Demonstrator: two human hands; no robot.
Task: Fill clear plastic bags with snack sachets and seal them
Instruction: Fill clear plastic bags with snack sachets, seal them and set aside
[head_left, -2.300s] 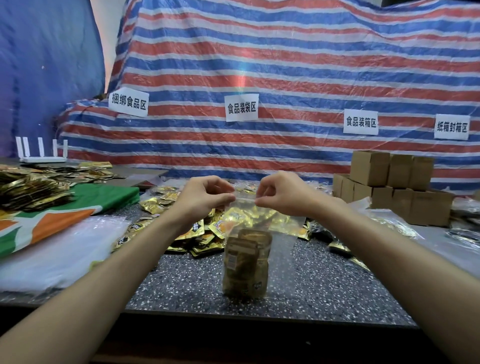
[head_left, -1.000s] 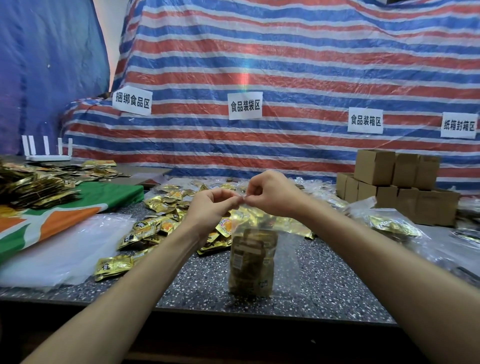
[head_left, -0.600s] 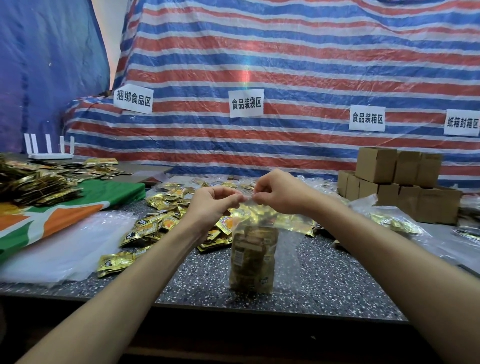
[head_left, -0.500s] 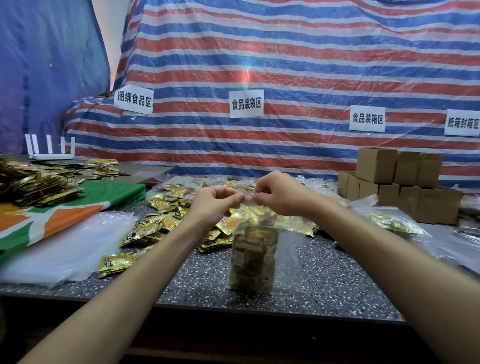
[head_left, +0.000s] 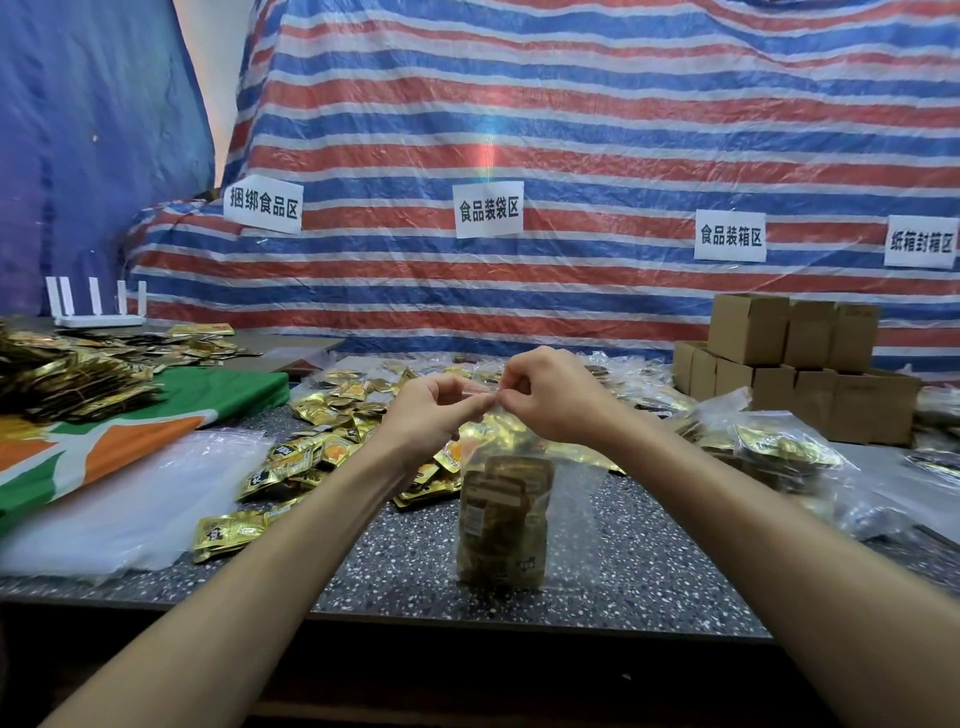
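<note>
Clear plastic bag (head_left: 561, 519) of snack sachets (head_left: 501, 519) stands upright near the speckled table's (head_left: 649, 582) front edge. Left hand (head_left: 428, 410) and right hand (head_left: 553, 397) pinch its top strip, fingertips nearly touching.

Both hands (head_left: 491, 402) pinching top of clear bag (head_left: 566, 499), sachets (head_left: 501, 519) inside; speckled table (head_left: 649, 577)

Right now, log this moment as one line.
step: sealing | left hand, right hand pinch clear bag top | bag upright on table, sachets inside | seal: cannot tell
</note>
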